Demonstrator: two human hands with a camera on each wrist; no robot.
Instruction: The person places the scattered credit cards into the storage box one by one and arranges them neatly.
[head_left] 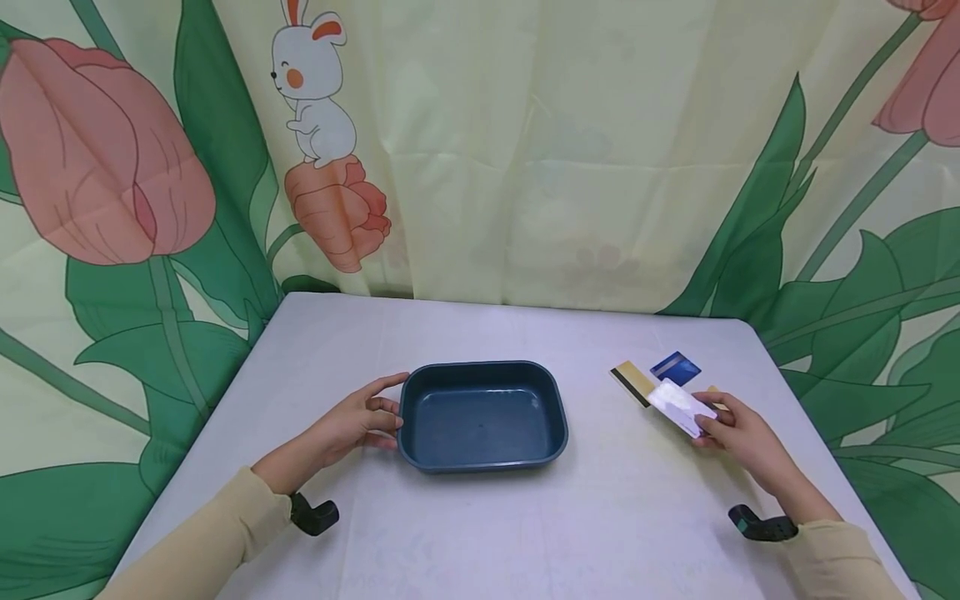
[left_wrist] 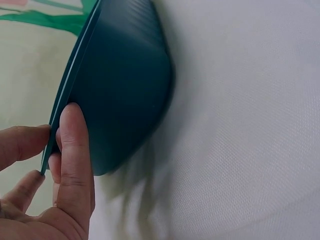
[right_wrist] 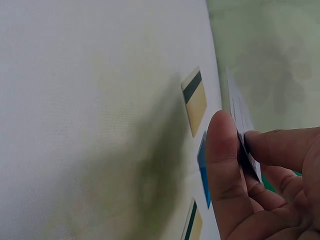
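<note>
A dark blue rectangular plastic tub [head_left: 480, 377] sits on the white table. My left hand [head_left: 348, 421] pinches its left rim, with fingers on both sides of the edge in the left wrist view. Over to the right, my right hand [head_left: 742, 442] holds a white card [head_left: 675, 404] between thumb and fingers, raised above the table and tilted. Beneath and beyond it lie a gold card [head_left: 632, 382] with a black stripe and a blue card [head_left: 677, 367]. Another gold card [right_wrist: 192, 222] shows partly in the right wrist view; in the head view my right hand mostly hides it.
The white tablecloth [head_left: 480, 533] spreads around the tub and the cards. Behind the table hangs a curtain [head_left: 525, 167] printed with tulips, leaves and a rabbit on a carrot. A black wrist device [head_left: 315, 514] is on the left wrist, with another [head_left: 761, 525] on the right.
</note>
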